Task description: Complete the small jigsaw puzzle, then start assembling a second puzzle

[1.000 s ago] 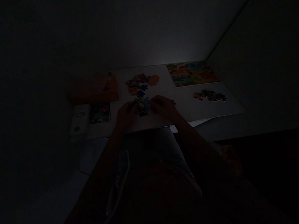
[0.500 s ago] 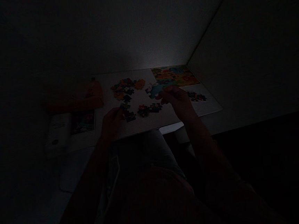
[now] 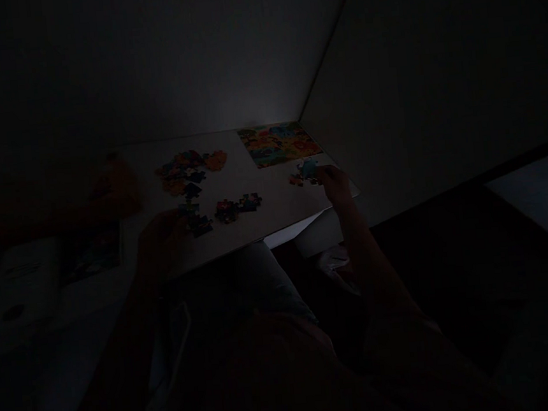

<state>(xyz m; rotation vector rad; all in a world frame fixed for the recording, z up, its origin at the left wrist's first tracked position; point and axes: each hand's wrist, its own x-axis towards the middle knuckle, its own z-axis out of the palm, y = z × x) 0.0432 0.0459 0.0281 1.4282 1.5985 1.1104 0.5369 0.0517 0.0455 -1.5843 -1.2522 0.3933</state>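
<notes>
The scene is very dark. My right hand (image 3: 336, 183) pinches a teal-blue jigsaw puzzle piece (image 3: 308, 167), holding it over a small group of pieces (image 3: 295, 180) at the right of the table. At the left, my left hand (image 3: 159, 238) has its fingers closed at the edge of a dark puzzle piece (image 3: 188, 208). Other dark pieces (image 3: 201, 226) lie just beside those fingertips. Between the hands is a cluster of red and dark pieces (image 3: 226, 211), with a few dark green ones (image 3: 250, 201) touching it.
A larger heap of mixed pieces (image 3: 179, 170) lies farther back on the white table (image 3: 237, 176). A colourful animal picture sheet (image 3: 281, 144) is at the back right by the wall. To the left are an orange item (image 3: 116, 190), a dark picture (image 3: 90, 250) and a white box (image 3: 24, 278).
My right hand has moved right with the blue piece, from mid-table to the small group. My left hand stays by the dark pieces. The camera view has turned right.
</notes>
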